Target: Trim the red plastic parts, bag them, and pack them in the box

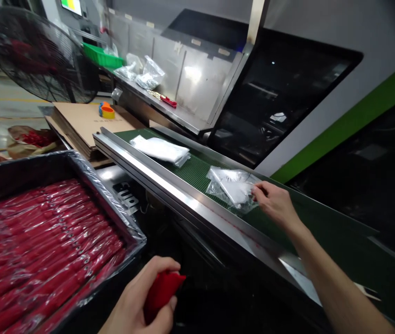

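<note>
My left hand [136, 297] is closed round a red plastic piece [162, 293], low in front of the conveyor; much of the piece is hidden by the fingers. Over the green belt [197, 172], the fingertips of my right hand [276, 205] pinch the right edge of a clear plastic bag [230, 188]. That bag lies partly crumpled on the ribbed belt. Farther along the belt rests a flat stack of white-looking plastic bags [160, 150].
A lined bin [108, 197] at left holds rows of wrapped red pieces [47, 232]. Behind it are cardboard sheets [79, 121] with a tape roll [107, 111], and a large fan [37, 55]. The conveyor's metal rail [183, 197] runs between my hands; a machine [281, 93] stands behind.
</note>
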A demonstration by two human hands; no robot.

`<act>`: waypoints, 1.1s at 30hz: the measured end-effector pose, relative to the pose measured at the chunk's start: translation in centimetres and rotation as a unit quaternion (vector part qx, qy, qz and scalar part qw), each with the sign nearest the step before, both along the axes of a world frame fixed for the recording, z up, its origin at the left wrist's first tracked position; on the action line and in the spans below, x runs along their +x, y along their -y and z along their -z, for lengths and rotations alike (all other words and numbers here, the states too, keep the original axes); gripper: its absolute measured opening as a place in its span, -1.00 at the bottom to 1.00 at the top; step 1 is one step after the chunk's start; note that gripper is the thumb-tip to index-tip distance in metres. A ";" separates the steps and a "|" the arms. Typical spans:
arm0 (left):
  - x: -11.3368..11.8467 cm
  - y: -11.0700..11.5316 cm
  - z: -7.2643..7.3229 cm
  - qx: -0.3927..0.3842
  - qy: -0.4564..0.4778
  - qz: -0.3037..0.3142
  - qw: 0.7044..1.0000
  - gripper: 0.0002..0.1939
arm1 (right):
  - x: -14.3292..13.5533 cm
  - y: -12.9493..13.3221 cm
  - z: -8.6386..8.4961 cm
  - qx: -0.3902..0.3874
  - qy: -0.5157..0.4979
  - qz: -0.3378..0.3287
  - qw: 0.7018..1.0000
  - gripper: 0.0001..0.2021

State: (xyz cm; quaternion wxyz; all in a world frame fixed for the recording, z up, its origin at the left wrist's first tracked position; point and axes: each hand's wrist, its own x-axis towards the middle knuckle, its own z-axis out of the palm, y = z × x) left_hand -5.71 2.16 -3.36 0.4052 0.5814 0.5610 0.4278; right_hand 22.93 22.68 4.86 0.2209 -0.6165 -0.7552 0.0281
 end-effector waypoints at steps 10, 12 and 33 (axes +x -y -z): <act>4.5 -0.1 -2.5 -0.103 0.277 0.122 0.947 -0.64 | -7.4 16.7 2.7 -0.039 -0.192 -0.116 0.974 -0.68; 4.9 0.3 -1.9 -0.064 0.215 0.079 0.971 -0.60 | -7.9 18.1 3.4 -0.041 -0.220 -0.130 0.966 -0.71; 4.8 0.6 -2.1 -0.081 0.225 0.090 0.967 -0.74 | -4.5 19.2 3.5 -0.206 -0.236 -0.183 0.932 -0.82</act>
